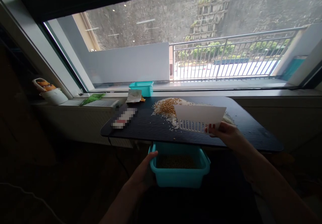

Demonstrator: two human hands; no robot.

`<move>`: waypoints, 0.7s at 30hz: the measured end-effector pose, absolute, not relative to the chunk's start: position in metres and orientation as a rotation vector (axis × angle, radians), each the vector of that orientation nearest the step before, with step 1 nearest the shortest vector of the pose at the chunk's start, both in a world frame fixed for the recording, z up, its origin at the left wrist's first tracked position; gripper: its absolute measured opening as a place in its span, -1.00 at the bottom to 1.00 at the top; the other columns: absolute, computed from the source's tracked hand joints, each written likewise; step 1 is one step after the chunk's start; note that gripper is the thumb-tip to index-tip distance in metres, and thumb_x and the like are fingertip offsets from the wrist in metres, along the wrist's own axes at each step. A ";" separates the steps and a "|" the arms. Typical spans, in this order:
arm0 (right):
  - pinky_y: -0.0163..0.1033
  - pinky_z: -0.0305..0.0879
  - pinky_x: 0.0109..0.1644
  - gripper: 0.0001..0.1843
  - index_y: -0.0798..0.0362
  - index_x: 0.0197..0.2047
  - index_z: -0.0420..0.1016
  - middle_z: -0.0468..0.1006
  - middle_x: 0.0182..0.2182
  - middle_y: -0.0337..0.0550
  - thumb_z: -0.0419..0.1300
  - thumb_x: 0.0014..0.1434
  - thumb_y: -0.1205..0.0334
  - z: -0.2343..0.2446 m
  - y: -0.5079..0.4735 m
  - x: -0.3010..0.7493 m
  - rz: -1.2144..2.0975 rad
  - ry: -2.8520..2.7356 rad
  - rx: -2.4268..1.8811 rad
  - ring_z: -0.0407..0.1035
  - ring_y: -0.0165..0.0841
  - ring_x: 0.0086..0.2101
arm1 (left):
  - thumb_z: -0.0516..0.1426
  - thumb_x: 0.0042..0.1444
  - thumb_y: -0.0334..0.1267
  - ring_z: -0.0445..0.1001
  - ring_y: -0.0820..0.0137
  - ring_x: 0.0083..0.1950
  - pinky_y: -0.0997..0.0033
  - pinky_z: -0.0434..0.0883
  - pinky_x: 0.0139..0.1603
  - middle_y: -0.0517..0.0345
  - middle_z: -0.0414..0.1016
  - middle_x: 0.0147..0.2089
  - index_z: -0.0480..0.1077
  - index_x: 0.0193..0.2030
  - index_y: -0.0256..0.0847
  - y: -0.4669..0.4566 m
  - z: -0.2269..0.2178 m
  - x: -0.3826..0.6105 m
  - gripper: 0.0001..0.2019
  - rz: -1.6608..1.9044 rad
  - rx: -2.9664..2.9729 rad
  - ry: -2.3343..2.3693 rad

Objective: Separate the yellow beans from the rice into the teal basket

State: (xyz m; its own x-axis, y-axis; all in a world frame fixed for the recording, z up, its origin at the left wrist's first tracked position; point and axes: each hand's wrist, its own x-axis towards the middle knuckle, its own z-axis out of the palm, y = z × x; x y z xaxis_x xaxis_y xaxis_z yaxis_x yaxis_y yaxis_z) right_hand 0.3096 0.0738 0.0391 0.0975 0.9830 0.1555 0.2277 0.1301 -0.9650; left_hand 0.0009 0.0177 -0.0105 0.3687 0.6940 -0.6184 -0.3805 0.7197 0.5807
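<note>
With my left hand I grip the left rim of a teal plastic bin, thumb over the edge. The bin is just below the table's front edge, and small grains lie in its shadowed bottom. My right hand pinches the lower right corner of a white sheet with a row of slots along its lower edge. The sheet is tilted over the table, in front of a heap of yellow beans and white rice. Part of the heap is hidden behind the sheet.
The dark table stands under a wide window. At its back left are a second teal bin and a piece of paper. A blurred-out object lies at the left. A white pot stands on the radiator ledge.
</note>
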 end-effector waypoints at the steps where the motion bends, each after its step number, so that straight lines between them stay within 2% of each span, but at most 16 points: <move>1: -0.18 0.43 -0.32 -0.57 0.05 -0.41 0.50 0.58 -0.46 -0.12 0.34 -0.25 -0.10 0.038 0.072 0.309 0.910 -1.351 -1.318 0.47 -0.20 -0.36 | 0.13 -0.07 0.06 0.34 0.11 0.07 0.16 0.29 -0.02 0.00 0.38 0.04 0.22 0.11 -0.13 0.018 -0.011 0.001 -0.40 0.710 0.368 0.962; 7: -0.17 0.42 -0.32 -0.54 0.05 -0.42 0.50 0.58 -0.46 -0.12 0.32 -0.27 -0.16 0.043 0.073 0.304 0.833 -1.339 -1.332 0.47 -0.21 -0.38 | 0.13 -0.06 0.05 0.35 0.13 0.05 0.19 0.29 -0.03 0.01 0.40 0.02 0.22 0.12 -0.14 0.016 -0.011 0.001 -0.40 0.700 0.364 0.940; 12: -0.17 0.41 -0.25 -0.60 0.03 -0.41 0.49 0.59 -0.46 -0.15 0.33 -0.25 -0.10 0.047 0.089 0.303 0.687 -1.237 -1.318 0.48 -0.23 -0.37 | 0.10 -0.04 0.06 0.36 0.15 0.04 0.21 0.31 -0.05 0.01 0.41 0.01 0.22 0.12 -0.15 0.016 -0.013 0.003 -0.41 0.674 0.358 0.921; 17: -0.22 0.39 -0.29 -0.68 0.03 -0.39 0.49 0.59 -0.44 -0.16 0.28 -0.14 -0.03 0.039 0.091 0.308 0.648 -1.281 -1.322 0.47 -0.25 -0.37 | 0.11 -0.05 0.05 0.37 0.16 0.03 0.22 0.32 -0.07 0.01 0.43 -0.02 0.21 0.13 -0.16 0.015 -0.011 0.005 -0.40 0.664 0.358 0.925; 21: -0.25 0.34 -0.32 -0.74 0.05 -0.39 0.47 0.59 -0.44 -0.13 0.19 -0.05 0.03 0.042 0.093 0.318 0.458 -1.316 -1.442 0.46 -0.27 -0.38 | 0.11 -0.05 0.06 0.38 0.17 0.02 0.22 0.32 -0.07 0.01 0.44 -0.03 0.21 0.13 -0.15 0.016 -0.009 0.008 -0.39 0.648 0.356 0.915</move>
